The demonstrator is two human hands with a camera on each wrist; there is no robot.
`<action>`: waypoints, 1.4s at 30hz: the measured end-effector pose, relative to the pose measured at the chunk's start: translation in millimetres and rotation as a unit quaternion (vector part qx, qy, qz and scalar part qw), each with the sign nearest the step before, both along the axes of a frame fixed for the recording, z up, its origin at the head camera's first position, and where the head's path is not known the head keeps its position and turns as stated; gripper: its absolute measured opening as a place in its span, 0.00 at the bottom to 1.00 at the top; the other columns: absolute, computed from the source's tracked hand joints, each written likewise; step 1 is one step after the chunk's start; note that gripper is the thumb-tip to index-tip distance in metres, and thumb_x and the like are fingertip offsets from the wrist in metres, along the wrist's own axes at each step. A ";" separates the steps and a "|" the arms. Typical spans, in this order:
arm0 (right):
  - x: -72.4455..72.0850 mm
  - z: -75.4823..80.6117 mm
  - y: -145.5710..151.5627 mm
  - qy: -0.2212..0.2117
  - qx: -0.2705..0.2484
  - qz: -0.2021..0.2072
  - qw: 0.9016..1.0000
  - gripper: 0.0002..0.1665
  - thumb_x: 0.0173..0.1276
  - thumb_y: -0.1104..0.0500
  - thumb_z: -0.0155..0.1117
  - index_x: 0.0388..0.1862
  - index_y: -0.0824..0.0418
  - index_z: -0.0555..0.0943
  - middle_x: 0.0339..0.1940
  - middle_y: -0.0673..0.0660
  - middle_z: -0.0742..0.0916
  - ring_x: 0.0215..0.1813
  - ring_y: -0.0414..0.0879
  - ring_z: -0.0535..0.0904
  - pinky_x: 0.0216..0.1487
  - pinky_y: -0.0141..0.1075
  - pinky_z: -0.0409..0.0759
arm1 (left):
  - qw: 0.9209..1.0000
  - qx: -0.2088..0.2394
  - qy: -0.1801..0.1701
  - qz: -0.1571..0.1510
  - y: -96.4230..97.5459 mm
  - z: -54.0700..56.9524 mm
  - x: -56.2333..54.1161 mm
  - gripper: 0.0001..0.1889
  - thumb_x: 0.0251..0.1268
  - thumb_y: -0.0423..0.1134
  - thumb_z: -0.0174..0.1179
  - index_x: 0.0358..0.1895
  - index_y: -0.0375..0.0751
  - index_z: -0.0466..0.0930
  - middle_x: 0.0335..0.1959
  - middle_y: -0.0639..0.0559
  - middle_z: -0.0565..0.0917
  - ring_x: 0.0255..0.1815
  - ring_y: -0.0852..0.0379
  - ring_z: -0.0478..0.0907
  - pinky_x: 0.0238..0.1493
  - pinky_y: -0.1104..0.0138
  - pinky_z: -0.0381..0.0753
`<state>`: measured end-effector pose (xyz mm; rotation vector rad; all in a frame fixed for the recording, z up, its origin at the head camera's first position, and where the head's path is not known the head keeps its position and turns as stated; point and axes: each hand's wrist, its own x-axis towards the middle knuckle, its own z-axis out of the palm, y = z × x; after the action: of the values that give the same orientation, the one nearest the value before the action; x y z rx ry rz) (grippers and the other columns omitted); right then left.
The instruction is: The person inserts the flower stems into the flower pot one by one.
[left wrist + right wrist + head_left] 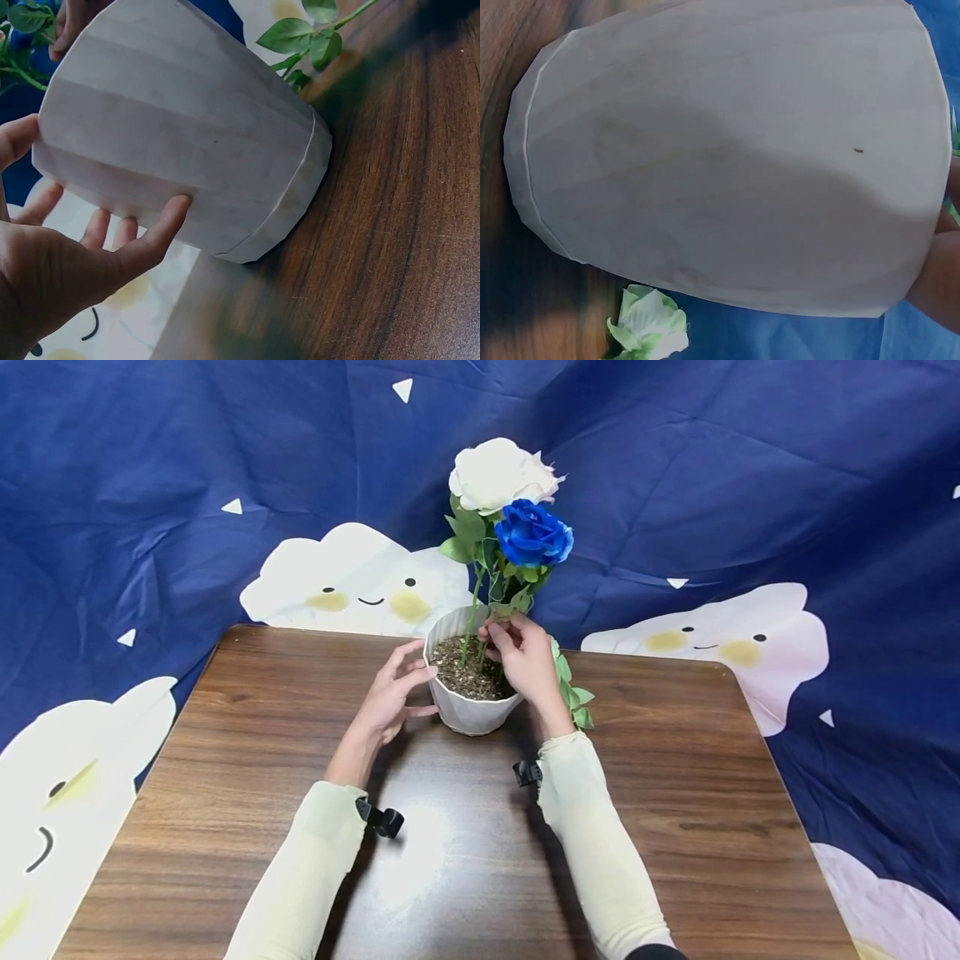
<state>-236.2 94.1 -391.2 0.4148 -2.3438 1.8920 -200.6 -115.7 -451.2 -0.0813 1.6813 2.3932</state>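
Note:
A white faceted flowerpot [472,714] filled with brown soil [468,675] stands on the table. My left hand [390,689] rests spread fingers against the pot's left side; in the left wrist view the fingertips touch its wall. Over the soil my right hand [525,660] pinches the stem of a blue rose [534,533] between thumb and fingers. Behind that bloom rises a white rose [498,477], its green stem [470,618] standing in the soil. In the right wrist view the pot hides most of the right hand.
A leafy green stem [573,693] lies on the table right of the pot, and a pale green-white flower [649,326] shows beside the pot in the right wrist view. Behind the brown wooden table [675,810] hangs a blue cloth [712,485] with cloud faces.

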 end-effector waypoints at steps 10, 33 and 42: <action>-3.8 -4.5 1.5 0.056 0.148 0.001 0.987 0.10 0.80 0.66 0.52 0.46 0.70 0.81 0.40 0.63 0.88 0.41 0.57 0.87 0.43 0.44 0.90 | 1.000 -0.006 0.005 -0.009 3.1 -1.1 -2.1 0.32 0.69 0.35 0.62 0.75 0.50 0.64 0.66 0.37 0.66 0.65 0.42 0.68 0.50 0.42 0.86; -12.4 -0.5 -4.1 0.077 0.303 -0.011 0.950 0.09 0.81 0.62 0.51 0.48 0.62 0.80 0.37 0.54 0.90 0.44 0.50 0.86 0.48 0.38 0.87 | 1.000 0.007 0.000 0.003 1.2 0.3 -0.4 0.31 0.70 0.34 0.61 0.75 0.50 0.64 0.67 0.38 0.66 0.68 0.42 0.66 0.51 0.40 0.85; -10.6 -0.2 -3.8 0.054 0.278 -0.050 0.958 0.10 0.78 0.58 0.59 0.47 0.62 0.84 0.40 0.56 0.90 0.43 0.49 0.86 0.46 0.42 0.85 | 1.000 0.007 -0.004 0.006 1.9 0.4 0.3 0.32 0.70 0.34 0.61 0.75 0.50 0.64 0.66 0.38 0.66 0.67 0.43 0.66 0.52 0.39 0.84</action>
<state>-246.8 90.4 -391.5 0.4170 -2.7288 1.1098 -200.3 -113.8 -450.9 -0.0984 1.6653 2.4086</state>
